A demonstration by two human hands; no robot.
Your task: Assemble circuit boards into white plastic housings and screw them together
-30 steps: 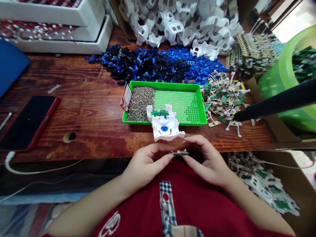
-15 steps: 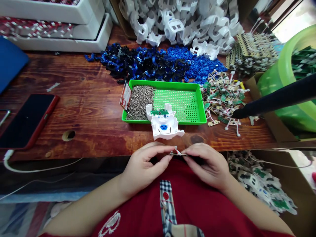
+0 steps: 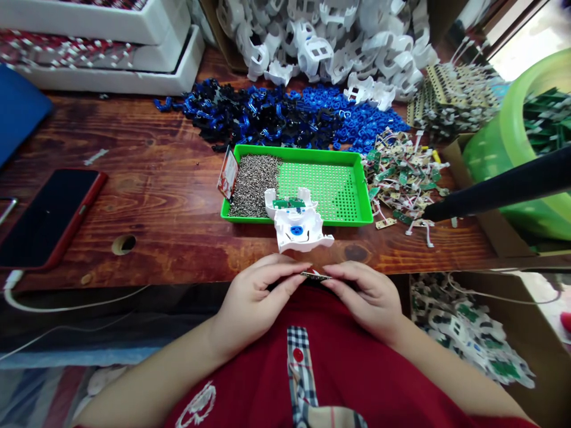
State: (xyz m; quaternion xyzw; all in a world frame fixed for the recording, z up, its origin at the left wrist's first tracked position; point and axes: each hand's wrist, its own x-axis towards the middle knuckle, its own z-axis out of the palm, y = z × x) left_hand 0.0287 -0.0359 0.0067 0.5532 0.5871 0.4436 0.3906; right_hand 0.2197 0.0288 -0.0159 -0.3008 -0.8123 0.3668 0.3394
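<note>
Both hands meet just below the table's front edge, over my red shirt. My left hand (image 3: pixel 256 300) and my right hand (image 3: pixel 368 297) pinch a small circuit board (image 3: pixel 316 276) between thumbs and fingertips, one hand at each end. Right above them on the table lies a white plastic housing (image 3: pixel 300 227) with a blue centre piece and a green board in it, leaning on the front rim of a green tray (image 3: pixel 363 196). The tray holds a heap of small metal screws (image 3: pixel 255 183) on its left side.
Behind the tray lie piles of blue and black plastic parts (image 3: pixel 285 116), white housings (image 3: pixel 330 41) and wired boards (image 3: pixel 404 172). A phone (image 3: pixel 47 217) lies at left, a green tub (image 3: pixel 517 148) at right, a dark rod (image 3: pixel 499 187) pointing in, a box of assembled parts (image 3: pixel 468 333) below.
Both hands have drawn slightly closer together and shifted a little left with the small board; the fingers have re-gripped it. The housing and tray have not moved.
</note>
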